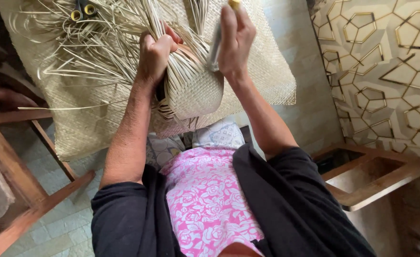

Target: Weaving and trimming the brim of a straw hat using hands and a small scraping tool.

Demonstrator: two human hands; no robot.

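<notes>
- Left hand [155,54] is closed in a fist around a bunch of loose straw strips [124,43] where they leave the half-woven basket [193,90], pulling them toward 10 o'clock
- Right hand [236,40] is closed around a slim tool [215,50] with a yellowish top end, held upright just at 3 o'clock of the basket's upper edge; I cannot tell whether its tip touches the weave
- The basket sits between the two hands, rounded woven side toward the camera, its unwoven strips fanning out toward 11 and 12 o'clock over a flat woven mat [262,71]
- Step in hand, as I judge it: working the open rim, one hand gathering strands while the other brings the tool to the weave
- The next move seems to call for a steady hold on the bunch, so the strips stay taut and sorted, and for a fine aim of the tool into a gap between strands
- Edges: the mat's edge runs close at 4 o'clock of the basket; a wooden frame [24,190] stands at 8 o'clock and a wooden seat [376,181] at 4 o'clock, both well apart from the hands
- Open room lies toward 12 o'clock over the mat; toward 6 o'clock the person's lap in pink floral cloth [205,200] is near, so the elbows have little room to drop
</notes>
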